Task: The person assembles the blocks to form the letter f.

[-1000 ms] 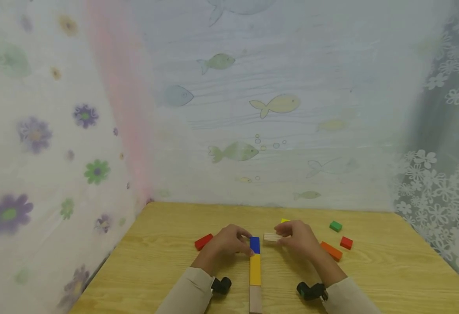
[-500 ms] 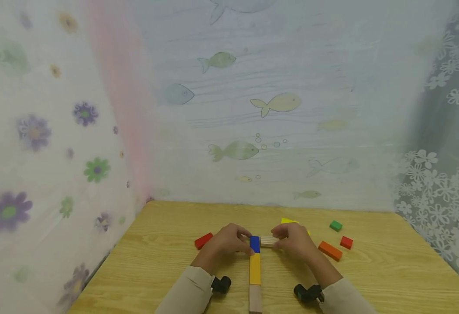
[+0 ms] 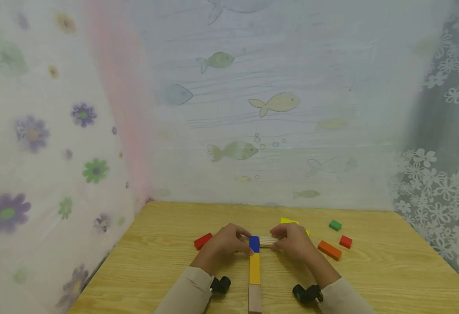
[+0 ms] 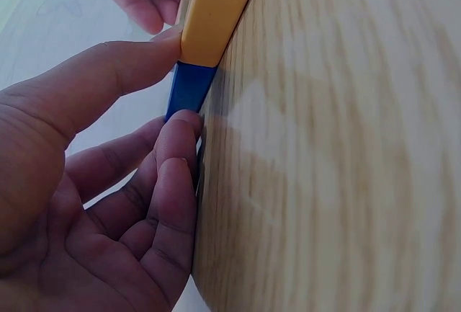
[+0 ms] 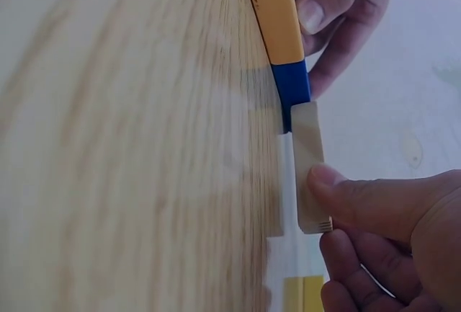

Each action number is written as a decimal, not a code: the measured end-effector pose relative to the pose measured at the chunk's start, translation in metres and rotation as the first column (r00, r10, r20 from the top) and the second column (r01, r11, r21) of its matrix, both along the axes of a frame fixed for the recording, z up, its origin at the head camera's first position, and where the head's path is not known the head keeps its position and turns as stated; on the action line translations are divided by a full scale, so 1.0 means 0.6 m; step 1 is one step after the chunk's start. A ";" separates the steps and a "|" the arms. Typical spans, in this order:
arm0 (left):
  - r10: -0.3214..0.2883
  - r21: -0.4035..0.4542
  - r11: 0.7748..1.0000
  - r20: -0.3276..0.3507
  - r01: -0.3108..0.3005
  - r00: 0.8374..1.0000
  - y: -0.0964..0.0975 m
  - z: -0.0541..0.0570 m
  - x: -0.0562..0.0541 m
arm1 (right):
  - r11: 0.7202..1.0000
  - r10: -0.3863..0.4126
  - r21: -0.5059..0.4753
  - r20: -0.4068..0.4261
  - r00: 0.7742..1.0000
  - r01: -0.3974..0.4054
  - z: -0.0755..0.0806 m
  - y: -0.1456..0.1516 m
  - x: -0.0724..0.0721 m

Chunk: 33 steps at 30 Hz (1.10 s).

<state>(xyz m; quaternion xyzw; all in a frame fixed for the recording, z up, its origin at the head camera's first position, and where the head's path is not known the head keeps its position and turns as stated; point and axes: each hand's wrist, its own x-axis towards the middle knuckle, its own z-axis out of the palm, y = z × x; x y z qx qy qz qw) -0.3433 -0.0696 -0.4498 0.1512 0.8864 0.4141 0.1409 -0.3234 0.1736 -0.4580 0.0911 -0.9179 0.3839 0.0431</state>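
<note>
In the head view a row of blocks runs away from me: a plain wooden block (image 3: 255, 298), an orange-yellow block (image 3: 255, 269), then a blue block (image 3: 255, 245). My left hand (image 3: 229, 240) pinches the blue block between thumb and fingers; the left wrist view has the thumb by its seam with the orange-yellow one. A second plain wooden block (image 5: 308, 146), ridged on one side, is pinched by my right hand (image 3: 293, 240). It lies crosswise, its left end against or very near the blue block's right side. The right fingers hide its other end.
Left of my left hand lies a red block (image 3: 203, 241). Bright yellow (image 3: 289, 221) shows behind my right hand. Farther right are an orange block (image 3: 329, 250), a small red block (image 3: 345, 242) and a small green block (image 3: 335, 225). Patterned sheets (image 3: 276, 174) border the table.
My right hand has slid the ridged wooden block leftward, closing the gap to the blue block. More of the bright yellow and orange blocks shows. My left hand has stayed put.
</note>
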 end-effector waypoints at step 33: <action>0.000 0.012 1.000 0.009 -0.001 1.000 0.002 -0.002 -0.002 | 1.000 -0.013 -0.009 0.013 1.000 0.013 -0.002 -0.002 0.002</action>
